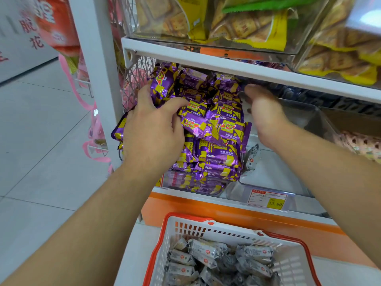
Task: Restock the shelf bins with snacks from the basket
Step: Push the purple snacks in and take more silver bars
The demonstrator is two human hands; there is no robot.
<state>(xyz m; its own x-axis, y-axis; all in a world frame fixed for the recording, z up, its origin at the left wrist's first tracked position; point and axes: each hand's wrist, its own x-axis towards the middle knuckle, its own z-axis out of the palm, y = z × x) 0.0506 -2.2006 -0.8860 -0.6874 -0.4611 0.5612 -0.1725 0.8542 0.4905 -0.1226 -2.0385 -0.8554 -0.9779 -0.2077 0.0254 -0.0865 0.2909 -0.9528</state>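
Note:
A clear shelf bin is heaped with purple-and-yellow snack packets (216,141). My left hand (152,129) lies on the left side of the heap, its fingers and thumb curled round several packets. My right hand (263,112) reaches into the neighbouring clear bin (288,182), right beside the purple heap; its fingertips are hidden under the shelf edge. One grey packet (254,155) lies in that bin. Below, a white basket with a red rim (206,226) holds several grey packets (206,256).
A white shelf board (226,60) sits just above both hands. Clear bins of yellow cracker packs (237,23) stand on it. A yellow price tag (268,200) hangs on the bin front above an orange base panel (206,213). Grey floor tiles lie to the left.

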